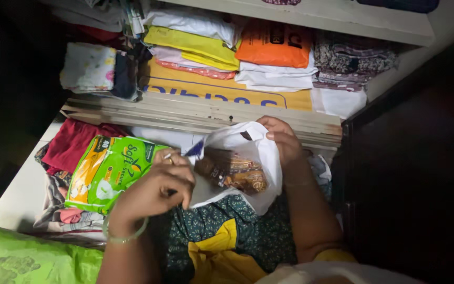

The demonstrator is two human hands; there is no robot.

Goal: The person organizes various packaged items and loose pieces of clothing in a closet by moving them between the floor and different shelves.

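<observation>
Fingers of the left hand (156,189) and right hand (285,139) are pinching the white plastic bag (250,144) open by its rim, over the wardrobe shelf (195,113) beside a green packet (109,168).

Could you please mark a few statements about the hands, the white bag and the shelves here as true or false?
1. Both hands hold the white plastic bag. True: the left hand grips its near edge and the right hand its far edge.
2. The bag is empty. False: a brown packet shows inside it.
3. A green packet lies left of the bag on clothes. True.
4. The orange bag sits on the lower shelf. False: it lies on the upper shelf atop folded white cloth.
5. The left wrist is bare. False: it wears a pale green bangle.
</observation>
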